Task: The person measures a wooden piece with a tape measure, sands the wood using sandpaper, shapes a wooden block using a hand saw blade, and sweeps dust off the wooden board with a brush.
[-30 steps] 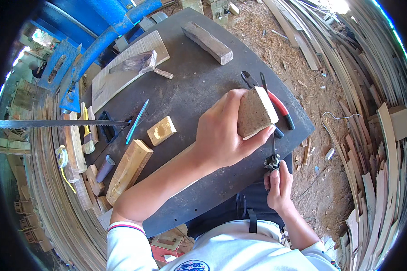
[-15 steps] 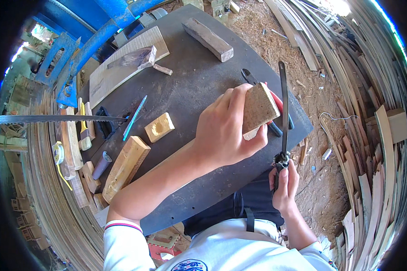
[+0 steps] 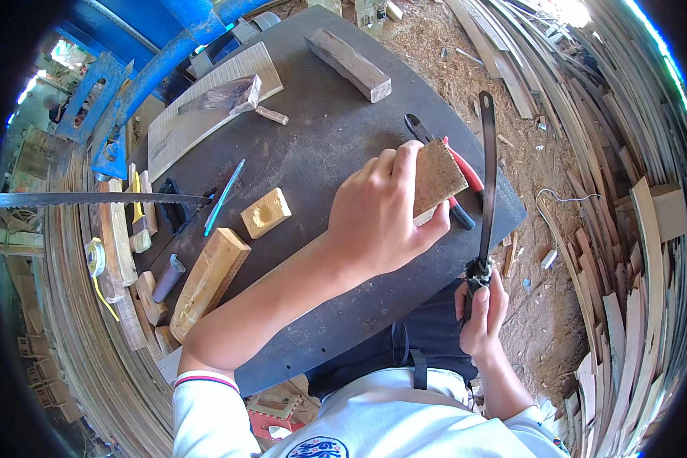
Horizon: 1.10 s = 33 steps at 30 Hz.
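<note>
Over the dark tabletop (image 3: 320, 137), my left hand (image 3: 378, 206) clamps the wooden block (image 3: 439, 179), my right hand (image 3: 482, 309) grips the narrow-bladed hand tool (image 3: 488, 183) apart from it, and the block looks whole where it shows, what's left unclear.

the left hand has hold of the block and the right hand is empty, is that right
Not quite: the right hand isn't empty. The head view shows it holding a long dark tool by its lower end. The left hand does have hold of the block.
</note>
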Tool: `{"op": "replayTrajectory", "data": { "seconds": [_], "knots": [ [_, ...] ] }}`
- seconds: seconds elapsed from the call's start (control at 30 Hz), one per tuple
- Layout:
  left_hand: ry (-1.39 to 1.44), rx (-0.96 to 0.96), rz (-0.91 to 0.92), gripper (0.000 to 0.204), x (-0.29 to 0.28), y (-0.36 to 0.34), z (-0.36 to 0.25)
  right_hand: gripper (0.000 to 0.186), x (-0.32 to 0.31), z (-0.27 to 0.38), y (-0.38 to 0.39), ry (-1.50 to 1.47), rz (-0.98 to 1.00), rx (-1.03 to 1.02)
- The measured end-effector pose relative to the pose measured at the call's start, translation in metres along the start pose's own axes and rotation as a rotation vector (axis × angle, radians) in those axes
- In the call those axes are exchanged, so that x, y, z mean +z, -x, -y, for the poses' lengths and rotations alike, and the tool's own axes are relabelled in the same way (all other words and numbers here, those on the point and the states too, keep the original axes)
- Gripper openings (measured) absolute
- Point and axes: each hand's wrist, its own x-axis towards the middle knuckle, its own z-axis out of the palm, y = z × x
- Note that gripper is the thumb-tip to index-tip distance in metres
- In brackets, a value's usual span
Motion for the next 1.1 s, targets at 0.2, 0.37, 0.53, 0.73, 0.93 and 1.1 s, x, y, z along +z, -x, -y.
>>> {"op": "replayTrajectory", "data": {
  "seconds": [0.2, 0.37, 0.53, 0.73, 0.93, 1.1],
  "knots": [
    [0.005, -0.018, 0.019, 0.073, 0.000, -0.001, -0.001, 0.043, -0.003, 0.003, -0.007, 0.115, 0.001, 0.038],
    [-0.025, -0.021, 0.020, 0.073, 0.000, -0.001, -0.002, 0.039, -0.005, 0.001, -0.012, 0.109, -0.008, 0.102],
    [-0.014, -0.005, 0.006, 0.072, 0.001, -0.001, 0.000, 0.041, -0.006, 0.000, -0.010, 0.049, -0.020, 0.095],
    [0.105, 0.121, -0.126, 0.066, -0.001, 0.002, 0.005, 0.051, -0.008, 0.003, -0.010, 0.062, -0.006, 0.029],
    [0.326, 0.220, -0.290, 0.070, 0.000, 0.010, 0.014, 0.059, -0.004, 0.014, -0.009, -0.010, 0.063, 0.029],
    [0.470, 0.247, -0.316, 0.072, 0.007, 0.013, 0.020, 0.058, 0.005, 0.027, -0.007, -0.051, 0.125, -0.018]
  ]
}}
